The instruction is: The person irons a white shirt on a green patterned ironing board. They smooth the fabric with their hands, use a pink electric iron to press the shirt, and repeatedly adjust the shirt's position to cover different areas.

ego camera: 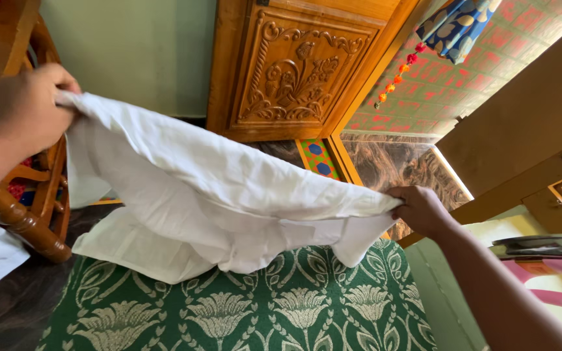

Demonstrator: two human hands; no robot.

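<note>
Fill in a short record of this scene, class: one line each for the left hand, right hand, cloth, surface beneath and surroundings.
Left hand: grips one end of white cotton cloth
Right hand: grips the opposite end
Cloth: stretched between both hands, middle sagging
Surface beneath: green floral-patterned fabric
Surroundings: carved wooden door panel, wooden chair

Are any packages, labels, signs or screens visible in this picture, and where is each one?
None are visible. The left hand and right hand hold only a plain white cloth garment above a green floral-patterned fabric surface, with a carved wooden door panel behind.
</note>
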